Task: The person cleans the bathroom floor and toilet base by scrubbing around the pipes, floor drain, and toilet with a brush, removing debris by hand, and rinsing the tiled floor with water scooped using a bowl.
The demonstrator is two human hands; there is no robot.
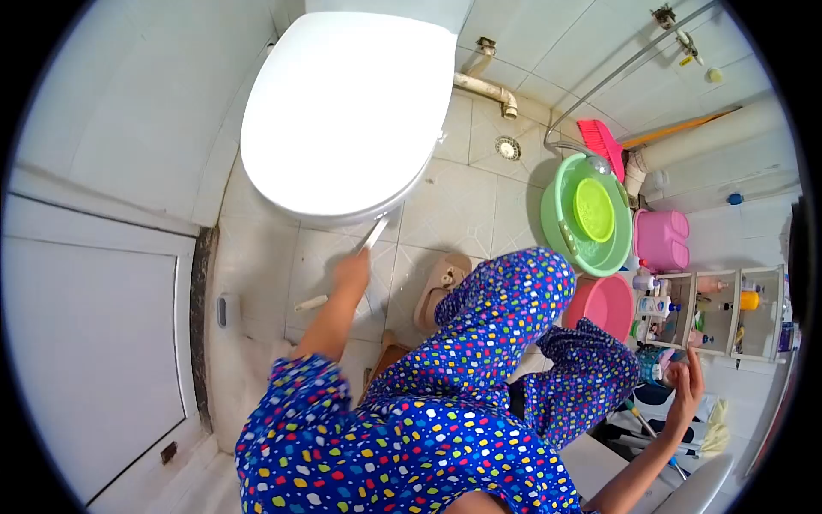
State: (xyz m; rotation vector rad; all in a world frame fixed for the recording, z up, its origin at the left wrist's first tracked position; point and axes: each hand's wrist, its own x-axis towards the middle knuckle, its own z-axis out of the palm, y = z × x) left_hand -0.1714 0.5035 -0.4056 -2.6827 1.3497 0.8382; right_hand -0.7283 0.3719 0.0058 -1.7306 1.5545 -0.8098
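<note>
My left hand (351, 276) is closed around the middle of a long white handle (375, 233). One end of the handle sticks out behind the hand over the floor tiles; the other reaches the front base of the white toilet (347, 111), under its shut lid. Whatever is at that far end is hidden or too small to name. On the right, my right hand (682, 385) is open and holds nothing I can see. Its extended fingers are close to the lower edge of a bottle shelf (735, 313); whether they touch it I cannot tell.
A green basin (556, 206) with a lime basket (592, 210) inside, a pink basin (604, 308) and a pink stool (661, 240) stand to the right. Behind them leans a pink broom (602, 144). A floor drain (508, 148) lies near a wall pipe (484, 88). A door (94, 325) is on the left.
</note>
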